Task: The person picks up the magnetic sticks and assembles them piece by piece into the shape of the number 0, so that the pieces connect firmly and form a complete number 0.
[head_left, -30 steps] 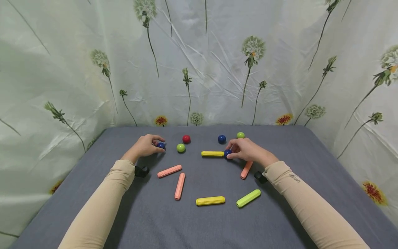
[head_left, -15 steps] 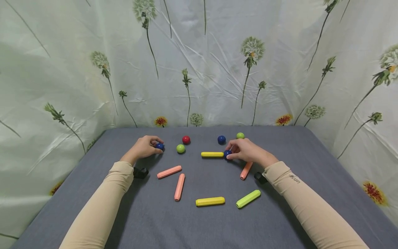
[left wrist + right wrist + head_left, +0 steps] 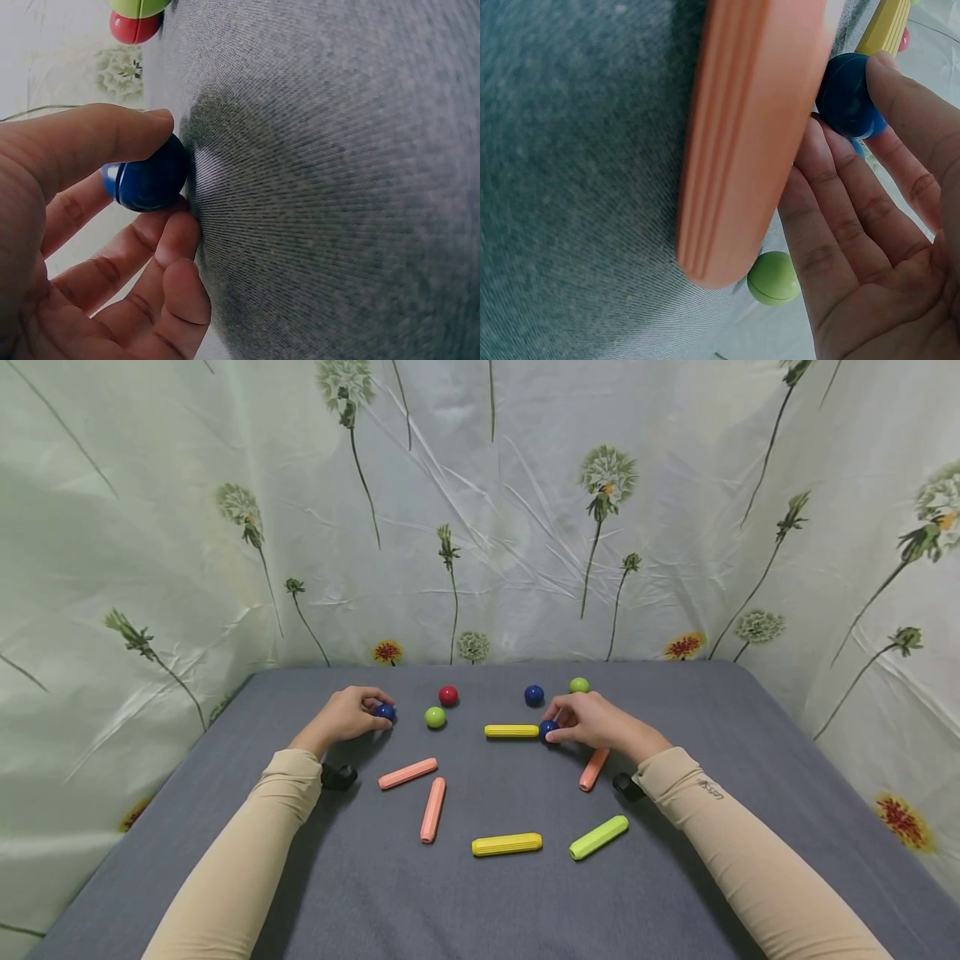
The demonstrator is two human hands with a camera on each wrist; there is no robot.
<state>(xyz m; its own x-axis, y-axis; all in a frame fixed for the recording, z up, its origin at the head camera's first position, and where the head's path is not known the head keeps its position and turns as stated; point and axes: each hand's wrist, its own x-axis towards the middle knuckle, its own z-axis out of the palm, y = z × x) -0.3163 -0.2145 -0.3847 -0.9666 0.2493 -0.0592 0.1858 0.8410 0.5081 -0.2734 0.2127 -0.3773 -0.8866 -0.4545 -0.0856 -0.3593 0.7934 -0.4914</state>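
Observation:
On the left of the grey cloth, my left hand (image 3: pixel 347 720) pinches a glossy blue ball (image 3: pixel 385 712) between thumb and fingers. In the left wrist view this blue ball (image 3: pixel 154 176) shows a seam line and sits right at the cloth, the thumb above it and fingertips below. My right hand (image 3: pixel 600 724) holds another blue ball (image 3: pixel 548 731) at the right end of a yellow ribbed stick (image 3: pixel 512 731). Seen from the right wrist, thumb and fingers grip that blue ball (image 3: pixel 849 96), with a salmon ribbed stick (image 3: pixel 731 150) near the camera.
A red ball (image 3: pixel 448 696), a green ball (image 3: pixel 435 717), a third blue ball (image 3: pixel 534 696) and another green ball (image 3: pixel 579 685) lie toward the back. Nearer are two salmon sticks (image 3: pixel 408 773), a yellow stick (image 3: pixel 507 844) and a lime stick (image 3: pixel 599 837). A floral curtain (image 3: pixel 480 510) hangs behind.
My left hand has shifted slightly left with its blue ball, a little farther from the green ball. My right hand and the ball it holds stay in place.

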